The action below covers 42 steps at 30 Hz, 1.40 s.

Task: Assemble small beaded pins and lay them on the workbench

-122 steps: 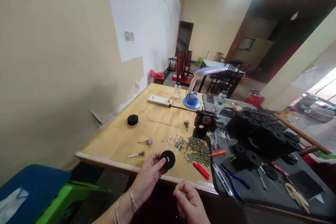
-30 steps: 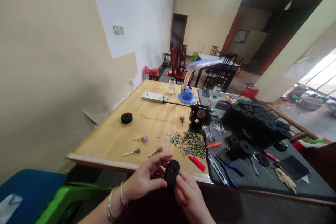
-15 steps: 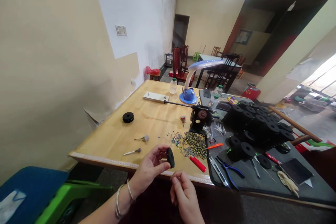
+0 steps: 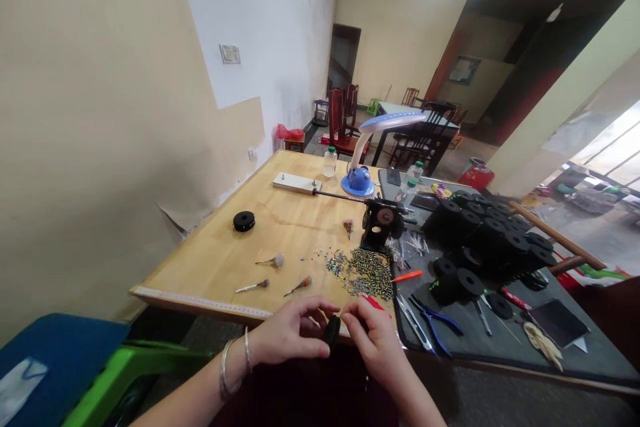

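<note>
A small black foam spool (image 4: 332, 333) is gripped on edge between the thumb and fingers of my left hand (image 4: 295, 332), just off the table's front edge. My right hand (image 4: 374, 337) is close by on the spool's right, thumb and forefinger pinched together at its upper rim. Whatever lies in that pinch is too fine to make out. Partly behind my right hand is a red stick-like object (image 4: 375, 304). Left of the hands lies a small orange-topped piece with a thin tip (image 4: 299, 285). Beyond them spreads a pile of small striped pieces (image 4: 371, 270).
A second black spool (image 4: 244, 221) lies at the table's left. A hand-cranked winder (image 4: 383, 223) with a long rod stands behind the pile, near a blue lamp (image 4: 359, 180). On the grey mat are pliers (image 4: 440, 327), scissors (image 4: 416, 325) and many stacked black foam rolls (image 4: 480, 227).
My left hand has lowered the spool toward me, uncovering the orange-topped piece. My right hand has risen to the spool, its fingers now pinching beside it.
</note>
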Motion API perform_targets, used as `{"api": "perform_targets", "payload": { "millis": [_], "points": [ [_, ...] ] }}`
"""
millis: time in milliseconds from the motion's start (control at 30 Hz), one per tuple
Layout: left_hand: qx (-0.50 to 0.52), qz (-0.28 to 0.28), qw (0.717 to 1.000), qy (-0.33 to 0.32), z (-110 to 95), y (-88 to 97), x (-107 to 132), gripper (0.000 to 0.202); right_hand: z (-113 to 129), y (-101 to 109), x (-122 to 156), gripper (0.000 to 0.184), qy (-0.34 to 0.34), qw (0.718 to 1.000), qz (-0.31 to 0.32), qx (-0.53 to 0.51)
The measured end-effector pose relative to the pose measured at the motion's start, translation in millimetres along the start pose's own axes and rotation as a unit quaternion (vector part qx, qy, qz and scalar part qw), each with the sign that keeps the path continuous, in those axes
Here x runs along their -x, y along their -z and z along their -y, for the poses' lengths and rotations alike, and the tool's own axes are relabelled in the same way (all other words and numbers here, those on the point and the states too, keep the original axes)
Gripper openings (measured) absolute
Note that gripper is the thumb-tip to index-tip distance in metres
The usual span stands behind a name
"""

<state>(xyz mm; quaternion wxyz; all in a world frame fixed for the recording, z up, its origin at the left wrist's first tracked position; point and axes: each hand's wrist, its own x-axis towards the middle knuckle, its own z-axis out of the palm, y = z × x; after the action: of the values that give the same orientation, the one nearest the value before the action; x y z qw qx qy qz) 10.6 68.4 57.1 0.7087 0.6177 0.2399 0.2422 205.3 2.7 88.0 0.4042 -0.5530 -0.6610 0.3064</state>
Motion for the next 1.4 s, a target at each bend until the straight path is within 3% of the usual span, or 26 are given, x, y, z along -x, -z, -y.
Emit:
{"api": "perform_targets", "payload": {
  "millis": [133, 200, 300, 367, 433, 567, 667, 767, 867, 967, 1133, 1267, 1400],
  "points": [
    [0.144, 0.036, 0.989, -0.014, -4, -7.1, 2, 0.065, -21, -8, -3, 0.029, -0.091, 0.984, 0.017, -0.154],
    [0.183, -0.003, 0.983, -0.029, -6, -11.5, 2, 0.059, -32, -21, 1, 0.036, -0.143, 0.959, 0.037, -0.243],
    [0.206, -0.121, 0.970, -0.044, -3, -17.7, -3, 0.048, -38, -43, 12, 0.040, -0.181, 0.934, 0.058, -0.303],
    [0.197, -0.188, 0.961, -0.054, 1, -19.9, -7, 0.043, -35, -55, 19, 0.040, -0.205, 0.926, 0.057, -0.312],
    [0.159, -0.217, 0.961, -0.064, 5, -19.6, -10, 0.040, -28, -58, 25, 0.036, -0.219, 0.929, 0.054, -0.294],
    [0.032, -0.224, 0.973, -0.050, 11, -13.8, -12, 0.041, -13, -41, 25, 0.027, -0.152, 0.974, 0.031, -0.163],
    [-0.023, -0.201, 0.979, -0.012, 13, -9.4, -10, 0.040, -5, -21, 17, 0.020, -0.069, 0.997, 0.030, -0.019],
    [-0.001, -0.122, 0.992, 0.025, 13, -6.7, -8, 0.036, 0, -7, 11, 0.015, -0.010, 0.995, 0.062, 0.077],
    [0.030, -0.036, 0.996, 0.078, 11, -5.4, -5, 0.028, 0, 1, 7, 0.012, 0.015, 0.990, 0.094, 0.104],
    [0.062, 0.008, 0.990, 0.126, 9, -5.7, -1, 0.022, -4, 3, 7, 0.010, 0.007, 0.991, 0.113, 0.075],
    [0.227, 0.008, 0.959, 0.170, 8, -9.1, 1, 0.018, -18, -1, 13, 0.010, -0.038, 0.992, 0.106, -0.053],
    [0.266, 0.010, 0.949, 0.169, 10, -10.4, 1, 0.018, -29, -13, 23, 0.012, -0.068, 0.985, 0.086, -0.132],
    [0.279, 0.002, 0.947, 0.157, 13, -11.3, 1, 0.020, -39, -25, 30, 0.018, -0.073, 0.986, 0.034, -0.143]
  ]
}}
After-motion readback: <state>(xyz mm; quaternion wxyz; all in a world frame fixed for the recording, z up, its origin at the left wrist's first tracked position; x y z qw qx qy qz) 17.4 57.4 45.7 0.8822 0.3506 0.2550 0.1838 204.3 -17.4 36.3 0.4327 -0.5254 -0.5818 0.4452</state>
